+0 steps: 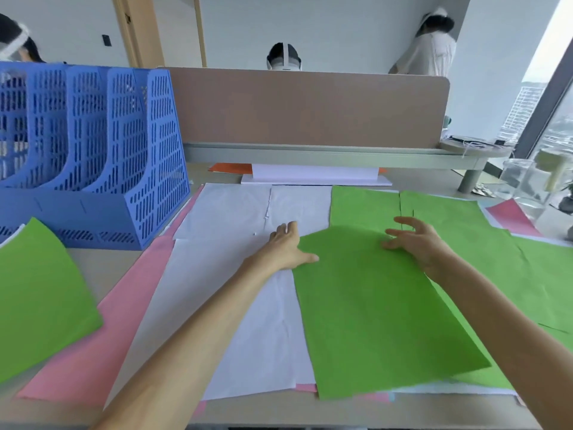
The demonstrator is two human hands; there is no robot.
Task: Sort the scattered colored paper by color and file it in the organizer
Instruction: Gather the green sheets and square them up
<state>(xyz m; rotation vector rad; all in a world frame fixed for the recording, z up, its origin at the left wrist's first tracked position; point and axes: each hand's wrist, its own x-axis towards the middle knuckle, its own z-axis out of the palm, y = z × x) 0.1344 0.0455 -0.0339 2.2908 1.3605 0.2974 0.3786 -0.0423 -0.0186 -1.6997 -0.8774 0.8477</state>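
Observation:
A green sheet [378, 308] lies slanted on top of the pile in the middle of the desk. My left hand [286, 245] pinches its far left edge, thumb on top and fingers under the paper. My right hand [414, 238] hovers over the sheet's far end with fingers spread and relaxed. More green sheets [483, 240] lie under it to the right. White sheets [245, 274] lie to the left, over pink paper [102, 336]. The blue mesh organizer [93, 156] stands at the back left.
Another green sheet [37, 293] lies at the near left corner. Orange paper [231, 167] and a white stack [313, 176] sit under the beige divider [310, 110]. Pink paper [511, 218] and a clear container [527, 184] are at the right. People sit beyond the divider.

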